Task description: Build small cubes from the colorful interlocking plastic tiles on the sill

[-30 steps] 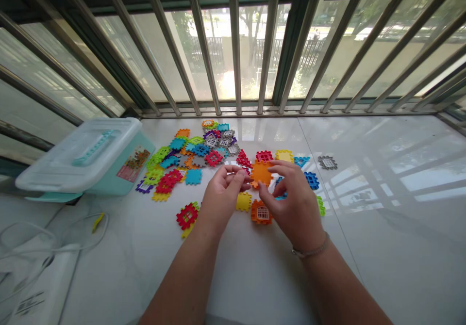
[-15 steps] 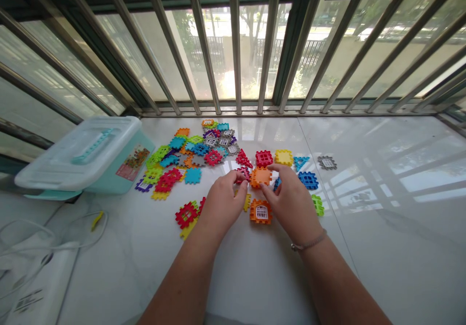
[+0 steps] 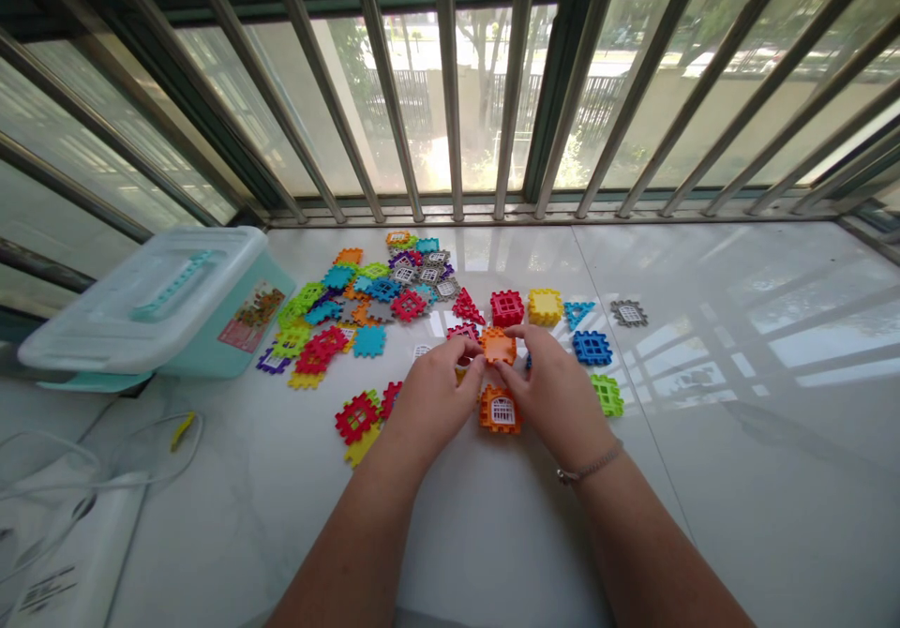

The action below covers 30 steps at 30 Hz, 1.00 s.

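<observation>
Both hands meet at the middle of a white marble sill (image 3: 738, 403). My left hand (image 3: 432, 401) and my right hand (image 3: 555, 398) pinch a plain orange toothed building tile (image 3: 498, 345) from either side, fingers curled. A red tile (image 3: 462, 331) sits right by my left fingertips; whether they grip it too is unclear. An orange tile with a white window (image 3: 501, 410) lies on the sill between my hands. Past my fingers lie a red block (image 3: 507, 307) and a yellow block (image 3: 545, 306).
A heap of several coloured tiles (image 3: 366, 295) spreads to the back left. A teal storage box with a clear lid (image 3: 161, 305) stands left of it. White cables (image 3: 63, 478) trail at the near left. Blue (image 3: 592, 348), green (image 3: 607, 394) and grey (image 3: 629, 312) tiles lie right. Metal window bars (image 3: 450, 94) close the back.
Both hands have lowered and drawn closer together with the orange tile, which now looks smaller and sits nearer the sill. The yellow tile beneath my left hand is now hidden.
</observation>
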Motion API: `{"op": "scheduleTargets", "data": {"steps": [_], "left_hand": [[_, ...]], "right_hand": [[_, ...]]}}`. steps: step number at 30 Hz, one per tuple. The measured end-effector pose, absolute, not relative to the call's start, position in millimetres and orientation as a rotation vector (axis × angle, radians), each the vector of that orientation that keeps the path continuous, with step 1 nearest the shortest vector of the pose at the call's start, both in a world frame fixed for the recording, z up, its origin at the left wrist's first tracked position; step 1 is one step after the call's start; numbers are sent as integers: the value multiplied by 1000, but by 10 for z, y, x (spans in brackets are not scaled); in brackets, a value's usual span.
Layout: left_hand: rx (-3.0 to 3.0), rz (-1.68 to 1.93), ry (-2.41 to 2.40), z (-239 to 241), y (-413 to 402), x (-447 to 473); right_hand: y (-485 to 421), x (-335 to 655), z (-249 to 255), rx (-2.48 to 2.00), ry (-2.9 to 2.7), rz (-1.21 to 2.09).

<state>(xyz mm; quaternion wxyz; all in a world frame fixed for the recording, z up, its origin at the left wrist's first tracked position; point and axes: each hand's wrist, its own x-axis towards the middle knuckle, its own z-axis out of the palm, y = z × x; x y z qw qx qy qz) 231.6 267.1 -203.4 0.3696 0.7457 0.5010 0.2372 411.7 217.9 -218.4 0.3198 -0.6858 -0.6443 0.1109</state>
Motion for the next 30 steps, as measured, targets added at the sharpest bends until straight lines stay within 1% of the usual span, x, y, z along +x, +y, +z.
{"op": "scheduleTargets", "data": {"steps": [11,30], "left_hand": [[1931,584,1273,-2000,2666,2323],[2019,517,1296,-1990,2652,2320]], "right_hand": [[2174,4116,-2189,-1863,-1712,317],[2184,4146,-2192,-1814,-1715,321]]}}
